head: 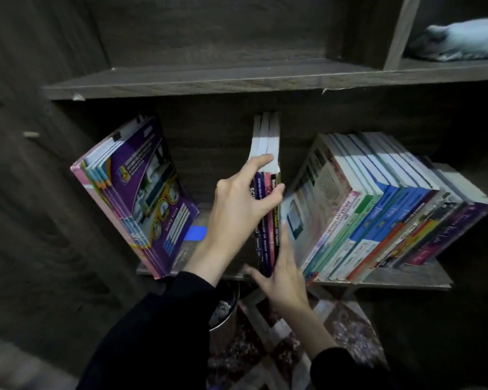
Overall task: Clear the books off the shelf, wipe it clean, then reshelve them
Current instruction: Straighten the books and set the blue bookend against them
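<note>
My left hand (241, 205) grips the upright middle books (266, 136) on the shelf (406, 278); my right hand (283, 277) presses flat, fingers straight, against their right side.

My only view, head-worn wide-angle camera, looking forward and down, close to the front edge of the shelf (406, 280)
</note>
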{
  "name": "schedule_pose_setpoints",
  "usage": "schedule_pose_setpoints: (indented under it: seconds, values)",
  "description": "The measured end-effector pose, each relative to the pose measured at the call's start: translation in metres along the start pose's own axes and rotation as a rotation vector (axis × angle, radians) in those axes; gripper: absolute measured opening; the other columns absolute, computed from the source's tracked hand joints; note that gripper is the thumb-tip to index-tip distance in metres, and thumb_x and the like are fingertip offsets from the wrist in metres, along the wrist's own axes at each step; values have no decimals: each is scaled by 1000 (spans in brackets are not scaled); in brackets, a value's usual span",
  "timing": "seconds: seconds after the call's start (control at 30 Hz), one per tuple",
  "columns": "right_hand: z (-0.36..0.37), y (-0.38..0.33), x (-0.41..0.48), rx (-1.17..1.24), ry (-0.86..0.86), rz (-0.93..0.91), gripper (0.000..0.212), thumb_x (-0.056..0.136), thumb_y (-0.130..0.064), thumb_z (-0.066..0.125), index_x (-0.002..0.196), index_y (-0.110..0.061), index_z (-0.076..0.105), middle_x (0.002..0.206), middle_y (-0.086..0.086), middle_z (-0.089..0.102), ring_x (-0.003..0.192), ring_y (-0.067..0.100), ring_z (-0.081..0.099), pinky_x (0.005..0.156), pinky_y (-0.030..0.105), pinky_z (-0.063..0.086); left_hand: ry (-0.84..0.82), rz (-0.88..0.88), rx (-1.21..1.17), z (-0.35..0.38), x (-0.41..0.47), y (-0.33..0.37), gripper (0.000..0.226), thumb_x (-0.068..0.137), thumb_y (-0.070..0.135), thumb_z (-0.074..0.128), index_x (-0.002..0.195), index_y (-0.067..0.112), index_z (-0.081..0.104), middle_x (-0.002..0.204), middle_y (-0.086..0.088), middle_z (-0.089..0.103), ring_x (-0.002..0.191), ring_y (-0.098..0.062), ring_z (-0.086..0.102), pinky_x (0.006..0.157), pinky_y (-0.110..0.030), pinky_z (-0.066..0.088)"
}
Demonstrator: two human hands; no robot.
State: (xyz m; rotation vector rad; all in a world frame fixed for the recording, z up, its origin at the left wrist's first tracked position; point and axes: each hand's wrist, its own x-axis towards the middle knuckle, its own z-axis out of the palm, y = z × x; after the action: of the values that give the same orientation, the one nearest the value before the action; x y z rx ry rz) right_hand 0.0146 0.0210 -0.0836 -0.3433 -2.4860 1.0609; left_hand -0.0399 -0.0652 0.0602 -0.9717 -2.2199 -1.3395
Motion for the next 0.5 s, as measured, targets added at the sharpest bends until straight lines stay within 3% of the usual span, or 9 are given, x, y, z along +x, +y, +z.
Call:
schedule_pose_setpoints:
  seconds: [0.07,0.23,0.33,0.5]
  values:
    - [19,11,-4,19,12,60,119,85,-37,69,121,-63,-41,157,6,25,128,31,49,93,46,48,22,-4,-32,0,-2,0,42,85,19,71,125,17,59,62,5,57,47,-1,47,56,-6,38]
    - [41,7,-1,20,83,-84,123,82,-20,73,127,-63,-33,154,4,33,116,33,58,91,41,47,72,-39,-45,-17,-3,-14,44,86,16,69,128,15,58,59,3,57,45,-4,42,50,-15,41]
    - [53,-3,3,23,-42,-68,122,86,-19,68,117,-69,-39,155,2,32,109,31,61,82,37,43,114,-60,-12,-36,-5,-26,43,86,17,69,128,16,58,53,-3,54,39,-5,36,44,-15,33]
    - [93,-30,12,79,-82,-127,116,87,-20,66,131,-60,-33,158,-4,24,112,27,60,84,36,48,150,-87,89,-74,-3,-48,42,85,19,70,126,21,59,61,-12,64,35,-5,38,40,-10,31]
